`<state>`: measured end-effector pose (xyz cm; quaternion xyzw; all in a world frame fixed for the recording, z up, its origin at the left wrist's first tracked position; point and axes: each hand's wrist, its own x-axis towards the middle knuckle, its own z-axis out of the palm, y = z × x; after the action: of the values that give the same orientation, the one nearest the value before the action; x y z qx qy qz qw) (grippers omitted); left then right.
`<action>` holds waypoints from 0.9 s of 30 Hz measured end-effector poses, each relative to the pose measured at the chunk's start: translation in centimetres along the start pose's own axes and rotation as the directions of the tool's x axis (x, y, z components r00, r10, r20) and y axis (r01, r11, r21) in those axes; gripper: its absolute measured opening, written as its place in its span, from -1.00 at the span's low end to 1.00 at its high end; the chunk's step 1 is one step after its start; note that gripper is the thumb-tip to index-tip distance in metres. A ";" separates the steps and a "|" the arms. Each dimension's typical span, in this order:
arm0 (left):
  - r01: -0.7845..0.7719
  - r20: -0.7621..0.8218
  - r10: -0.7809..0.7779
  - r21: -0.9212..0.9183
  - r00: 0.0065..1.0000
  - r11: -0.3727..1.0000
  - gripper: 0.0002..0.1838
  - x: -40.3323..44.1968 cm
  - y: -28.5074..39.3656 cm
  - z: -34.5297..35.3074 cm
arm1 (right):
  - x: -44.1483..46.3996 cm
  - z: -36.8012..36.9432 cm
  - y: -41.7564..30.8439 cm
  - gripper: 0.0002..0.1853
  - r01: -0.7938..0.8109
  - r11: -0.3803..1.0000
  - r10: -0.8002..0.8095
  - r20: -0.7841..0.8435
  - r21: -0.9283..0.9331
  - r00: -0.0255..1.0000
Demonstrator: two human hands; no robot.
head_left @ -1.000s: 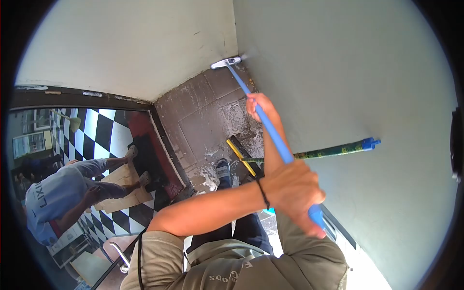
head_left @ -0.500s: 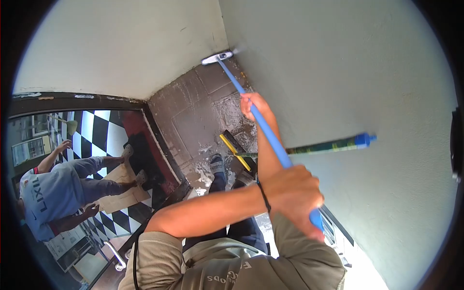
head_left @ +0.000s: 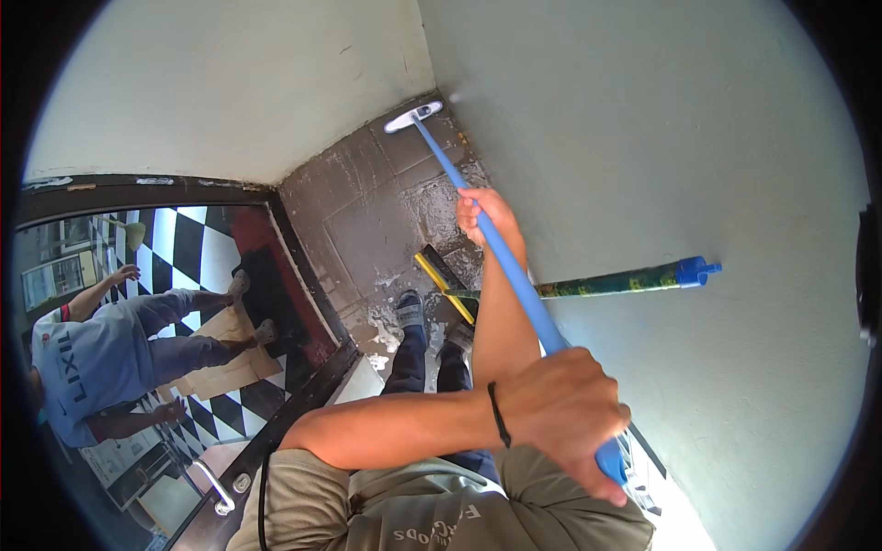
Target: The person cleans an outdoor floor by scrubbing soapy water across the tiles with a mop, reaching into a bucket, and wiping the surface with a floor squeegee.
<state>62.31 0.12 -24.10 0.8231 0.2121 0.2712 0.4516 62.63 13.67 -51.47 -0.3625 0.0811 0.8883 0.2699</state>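
Note:
My left hand [head_left: 568,413], with a black band at its wrist, is wrapped round the top end of a blue pole [head_left: 519,280]. Further down the shaft, my right hand [head_left: 487,216] is closed round the same pole. At the pole's far end, a white flat head [head_left: 413,118] rests on the wet brown tiled floor [head_left: 367,225], near the corner of the walls. A yellow and black brush head [head_left: 446,286] lies by my sandalled foot [head_left: 410,310]. Its green patterned handle [head_left: 616,282], with a blue end, reaches across to the right wall and passes behind my right forearm.
Left, a glass door [head_left: 308,367] with a metal handle [head_left: 213,487] shows a person [head_left: 101,363] in a light blue shirt beyond it, on a checkered floor with cardboard [head_left: 225,358]. Pale walls [head_left: 698,165] rise ahead and at the right. White residue marks the tiles.
The white head has moved slightly left and is now a little back from the wall. Both hands are lower in view, still on the pole. Beyond the glass, the person's arms have spread apart.

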 end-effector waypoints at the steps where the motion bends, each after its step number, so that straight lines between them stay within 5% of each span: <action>1: -0.010 -0.016 0.010 0.006 1.000 1.000 -0.25 0.1 0.0 -0.3 | 0.1 0.2 -0.2 -0.70 -0.007 1.000 0.007 0.009 -0.013 1.000; 15: 0.003 0.041 0.000 -0.081 0.999 0.997 -0.22 -2.4 -1.1 -3.7 | 1.6 2.6 0.5 -0.78 0.039 0.999 -0.039 -0.005 -0.011 0.999; 19: -0.001 -0.011 0.001 -0.026 1.000 1.000 -0.27 -2.8 -2.4 -6.7 | 5.8 4.0 -1.6 -0.78 -0.090 0.995 0.086 0.112 0.033 0.990; 27: 0.059 -0.082 -0.069 -0.117 0.994 0.991 -0.27 -8.9 3.9 -1.3 | -0.7 2.1 6.3 -0.80 0.049 0.998 -0.051 -0.051 -0.042 0.997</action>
<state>55.10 -6.33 -22.49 0.7763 0.2418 0.3033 0.4968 58.34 8.79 -49.80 -0.3931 0.0608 0.8730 0.2822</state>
